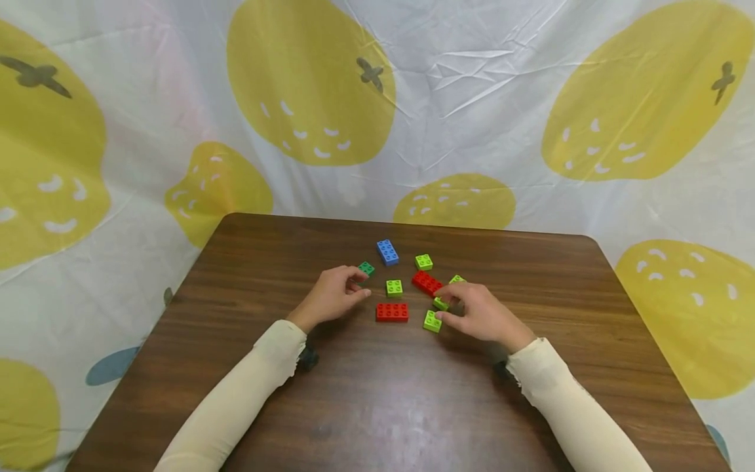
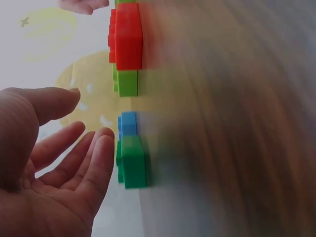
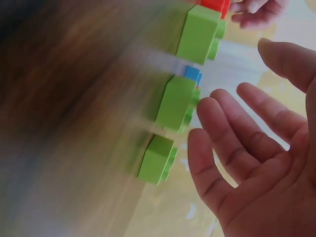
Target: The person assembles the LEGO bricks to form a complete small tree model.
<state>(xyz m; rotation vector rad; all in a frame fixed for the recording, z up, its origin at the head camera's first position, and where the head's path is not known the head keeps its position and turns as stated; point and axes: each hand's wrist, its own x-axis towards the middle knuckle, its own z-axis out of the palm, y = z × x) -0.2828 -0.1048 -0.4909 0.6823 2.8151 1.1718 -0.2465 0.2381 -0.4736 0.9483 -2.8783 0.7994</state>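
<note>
Toy building bricks lie studs up on the brown table. My left hand (image 1: 333,295) holds nothing, its thumb and fingers apart, beside a dark green brick (image 1: 367,269). In the left wrist view that green brick (image 2: 134,163) sits just past the fingertips. Loosely bent, the fingers of my right hand (image 1: 480,313) hover close over lime green bricks; one brick (image 1: 432,321) lies by the thumb, another (image 1: 440,303) is partly hidden under the fingers. The right wrist view shows the palm with nothing in it and a lime brick (image 3: 177,103) near the fingertips.
Between the hands lie a red brick (image 1: 392,313) and a lime brick (image 1: 394,288). Farther back are a blue brick (image 1: 387,252), a second red brick (image 1: 426,282) and a lime brick (image 1: 423,262). A lemon-patterned cloth (image 1: 330,190) hangs behind the table (image 1: 377,406).
</note>
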